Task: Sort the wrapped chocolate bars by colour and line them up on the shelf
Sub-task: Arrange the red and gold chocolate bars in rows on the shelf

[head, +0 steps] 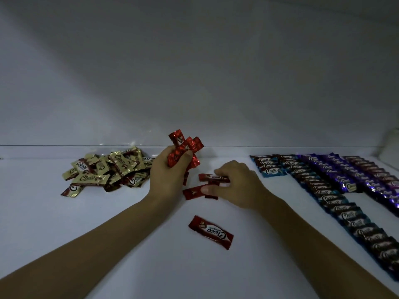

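Note:
My left hand (167, 175) grips a bunch of red wrapped bars (185, 147), held upright above the white shelf (108, 234). My right hand (237, 184) is curled over a few red bars (212, 177) lying on the shelf, its thumb pressing one red bar (193, 193). A single red bar (210, 232) lies flat nearer to me. A loose pile of gold bars (108, 171) with a few red ones mixed in sits at the left. At the right, blue bars (336, 203) and purple bars (354, 180) lie in long rows.
The shelf's white back wall (194, 83) rises just behind the piles. A pale object (390, 147) stands at the far right edge. Bare shelf surface lies in front of the gold pile and between my forearms.

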